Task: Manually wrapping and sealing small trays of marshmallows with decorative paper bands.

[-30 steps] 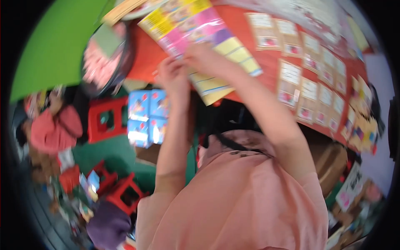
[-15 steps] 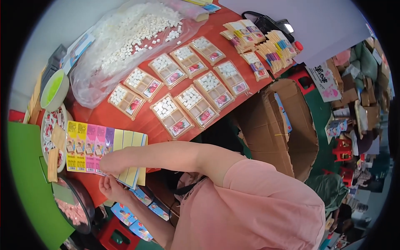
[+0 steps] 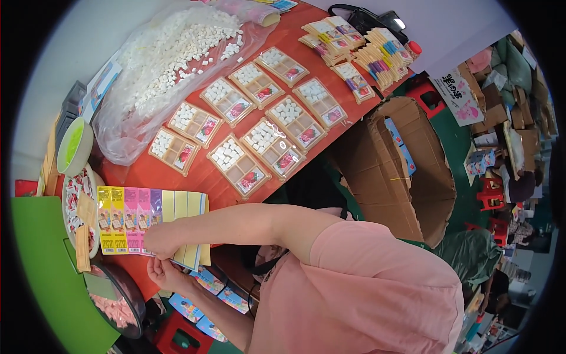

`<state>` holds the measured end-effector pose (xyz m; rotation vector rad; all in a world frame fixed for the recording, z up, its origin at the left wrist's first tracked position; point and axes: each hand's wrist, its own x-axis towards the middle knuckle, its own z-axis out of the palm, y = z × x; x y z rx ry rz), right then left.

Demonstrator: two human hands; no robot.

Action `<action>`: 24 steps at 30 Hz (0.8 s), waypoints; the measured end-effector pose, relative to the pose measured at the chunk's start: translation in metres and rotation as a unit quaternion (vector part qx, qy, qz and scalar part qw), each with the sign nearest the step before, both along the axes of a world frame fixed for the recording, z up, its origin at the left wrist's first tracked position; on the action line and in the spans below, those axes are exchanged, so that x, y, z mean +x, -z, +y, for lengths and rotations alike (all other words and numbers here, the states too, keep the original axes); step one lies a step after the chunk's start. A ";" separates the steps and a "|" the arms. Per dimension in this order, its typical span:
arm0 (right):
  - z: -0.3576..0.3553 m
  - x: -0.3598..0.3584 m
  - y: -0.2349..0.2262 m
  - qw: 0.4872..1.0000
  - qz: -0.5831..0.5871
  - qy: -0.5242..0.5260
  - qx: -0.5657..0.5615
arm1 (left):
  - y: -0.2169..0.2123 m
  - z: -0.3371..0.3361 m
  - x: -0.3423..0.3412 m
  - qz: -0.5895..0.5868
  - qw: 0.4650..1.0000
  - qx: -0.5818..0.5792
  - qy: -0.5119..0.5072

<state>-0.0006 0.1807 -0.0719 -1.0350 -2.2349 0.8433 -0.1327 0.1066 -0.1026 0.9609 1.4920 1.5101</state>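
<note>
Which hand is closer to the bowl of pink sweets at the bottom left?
Left. The left hand is just right of the bowl of pink sweets, below the strip of coloured cards. The right hand sits higher, on the cards.

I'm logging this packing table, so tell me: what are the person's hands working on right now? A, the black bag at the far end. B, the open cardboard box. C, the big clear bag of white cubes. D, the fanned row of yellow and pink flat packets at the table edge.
D: both the right hand and the left hand meet at the lower edge of the fanned packets, far from the clear bag and the cardboard box.
</note>
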 end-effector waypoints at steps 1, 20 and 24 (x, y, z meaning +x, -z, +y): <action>0.000 0.000 0.001 1.000 0.008 0.012 0.005 | -0.003 0.000 0.003 0.000 1.000 0.000 0.000; 0.002 0.010 0.023 0.993 0.097 -0.025 0.061 | -0.006 -0.007 0.021 -0.141 0.990 0.018 -0.021; -0.005 0.012 0.013 0.990 0.137 -0.033 0.005 | -0.033 -0.022 0.022 -0.133 0.987 -0.050 -0.073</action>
